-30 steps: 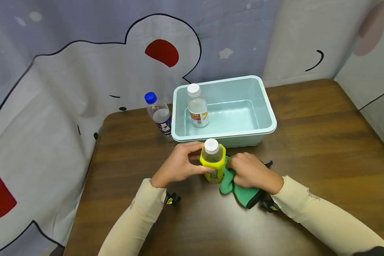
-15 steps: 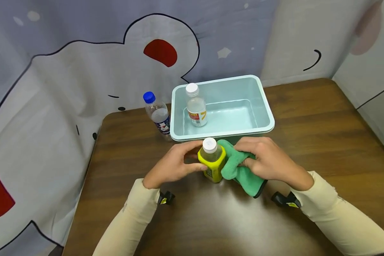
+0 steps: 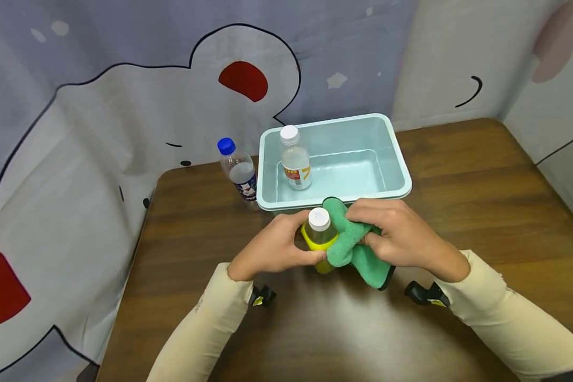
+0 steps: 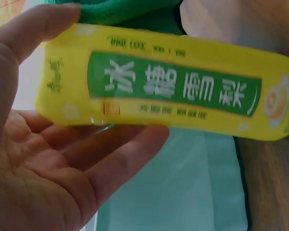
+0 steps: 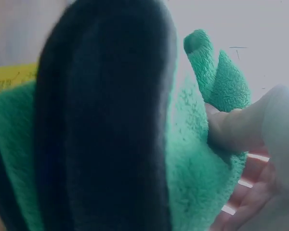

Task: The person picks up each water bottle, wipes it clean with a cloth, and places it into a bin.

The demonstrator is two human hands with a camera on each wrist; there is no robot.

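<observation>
Left hand (image 3: 277, 245) is gripping the yellow bottle (image 3: 319, 245) between thumb and fingers, holding it upright before the pale tub (image 3: 353, 139), probably steadying it against the green cloth (image 3: 372, 268). Right hand (image 3: 401, 233) is pinching the cloth, folds touching the bottle's right side. Beyond, tub is holding a white-capped bottle (image 3: 296, 162); a blue-capped bottle (image 3: 241, 174) is standing just outside.

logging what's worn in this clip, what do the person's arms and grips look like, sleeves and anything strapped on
The left sleeve and right sleeve are cream, each with a faint marking too small to read. A small black device with a yellow patch shows at each wrist, left device and right device. The left grip and right grip wear no gloves.
</observation>
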